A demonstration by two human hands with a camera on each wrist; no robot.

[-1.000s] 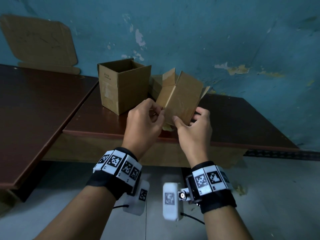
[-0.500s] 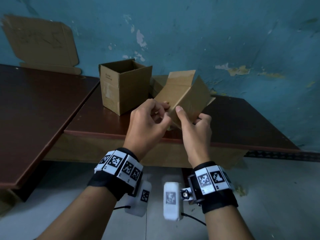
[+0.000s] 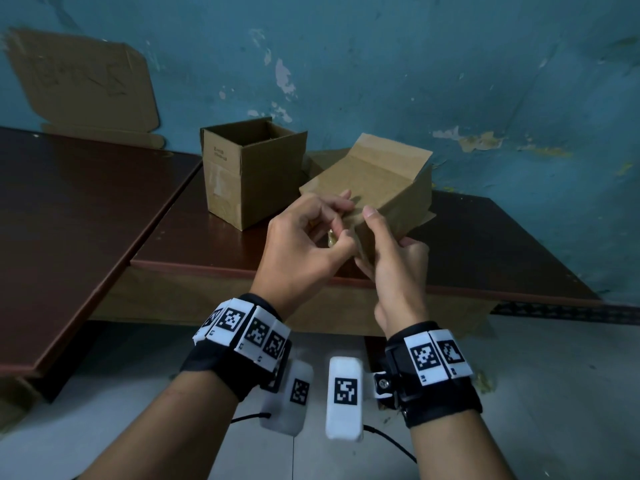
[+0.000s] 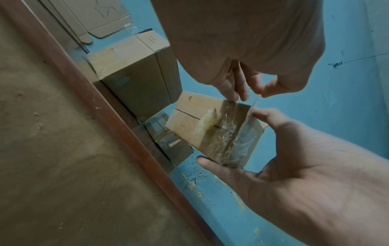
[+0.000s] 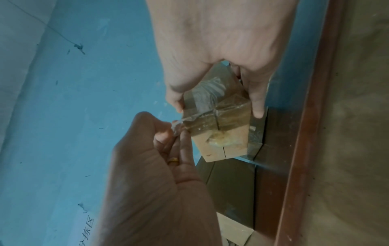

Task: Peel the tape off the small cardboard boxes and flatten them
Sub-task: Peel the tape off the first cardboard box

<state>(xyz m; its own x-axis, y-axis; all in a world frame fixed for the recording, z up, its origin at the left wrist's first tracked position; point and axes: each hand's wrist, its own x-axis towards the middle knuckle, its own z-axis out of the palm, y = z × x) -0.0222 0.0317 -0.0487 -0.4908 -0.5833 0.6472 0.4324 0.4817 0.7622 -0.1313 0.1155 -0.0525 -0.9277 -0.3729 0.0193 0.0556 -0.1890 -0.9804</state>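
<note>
1. Held box (image 3: 374, 188) off the table (image 3: 485, 244), above its front edge, taped end toward the body.
2. Right hand (image 3: 398, 271): fingers (image 5: 255, 99) spread, thumb across, clamping both sides. Grip firm, no crushing.
3. Left hand (image 3: 304, 251): fingertips (image 5: 181, 134) pinching the lifted tape (image 5: 202, 103) corner.
4. Pull low and slow along the seam; likely tears otherwise.
5. Crumpled yellowish wad on the seam: peel past, re-pinch closer if stretching.
6. Open box (image 3: 249, 171) waiting near the back edge.

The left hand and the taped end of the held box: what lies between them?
A lifted strip of clear tape, pinched by the left hand, runs across to the box held by the right hand; the right wrist view shows it best.
</note>
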